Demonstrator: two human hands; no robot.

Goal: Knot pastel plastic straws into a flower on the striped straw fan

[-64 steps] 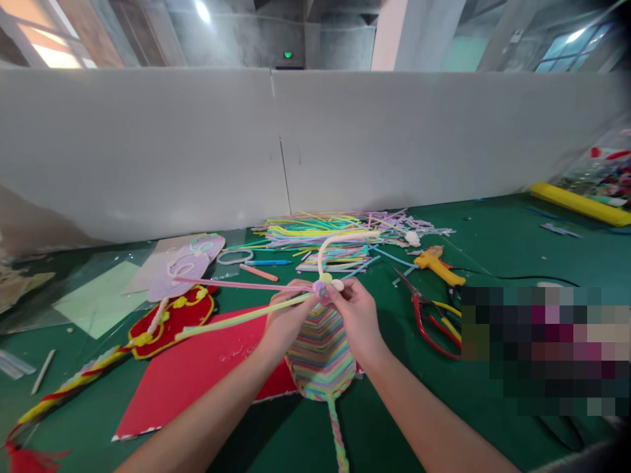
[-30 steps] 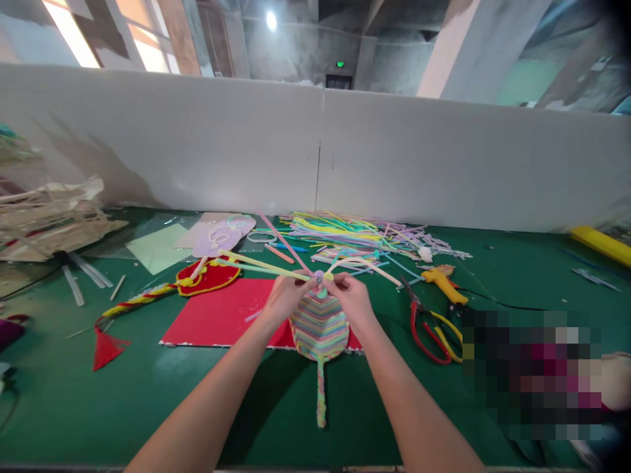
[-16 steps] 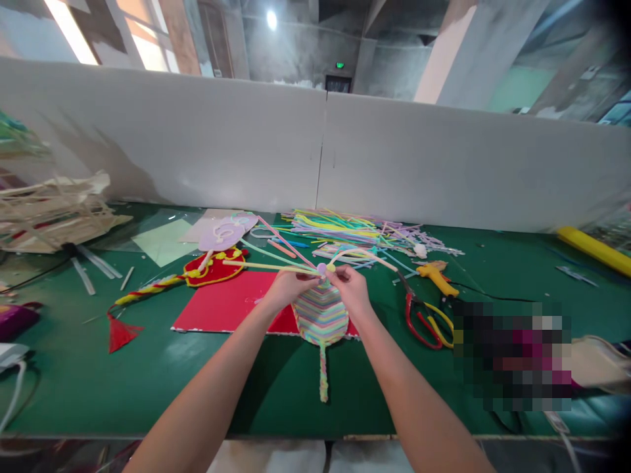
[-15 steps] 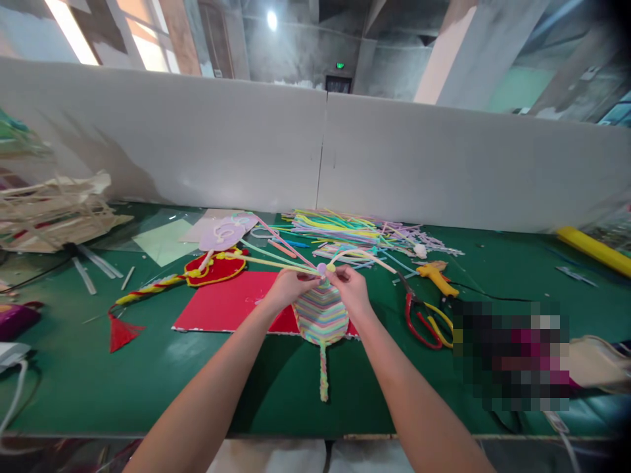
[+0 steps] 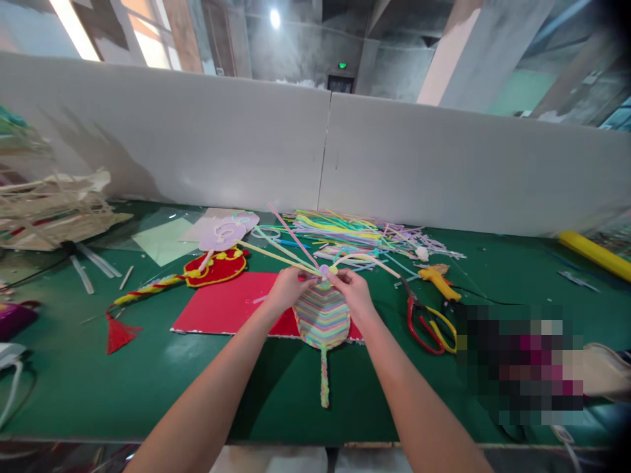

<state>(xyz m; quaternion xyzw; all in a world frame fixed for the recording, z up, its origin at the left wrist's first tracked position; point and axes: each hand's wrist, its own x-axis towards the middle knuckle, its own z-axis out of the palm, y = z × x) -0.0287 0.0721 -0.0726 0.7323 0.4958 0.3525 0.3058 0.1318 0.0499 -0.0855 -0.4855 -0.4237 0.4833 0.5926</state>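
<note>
A striped pastel fan-shaped piece [image 5: 323,318] with a twisted handle [image 5: 324,384] lies over a red sheet [image 5: 221,305], its handle toward me. At its top edge are small purple and yellow round pieces [image 5: 324,270], with pink, green and yellow stems fanning out to the upper left and a pale one curving right. My left hand [image 5: 290,287] pinches the top edge from the left. My right hand [image 5: 351,289] pinches it from the right, by the yellow round piece. The fingertips nearly meet, and what lies between them is partly hidden.
Behind my hands lies a pile of coloured stems [image 5: 340,226]. Red and yellow-handled scissors [image 5: 424,325] and a yellow glue gun [image 5: 438,282] are at the right. A red fan with a tassel [image 5: 217,268] lies left, beside a purple one [image 5: 224,231]. A grey partition [image 5: 221,144] stands behind.
The pink stem's far end has swung up and to the right. Both hands keep their pinch at the fan's top edge, and the view has shifted slightly.
</note>
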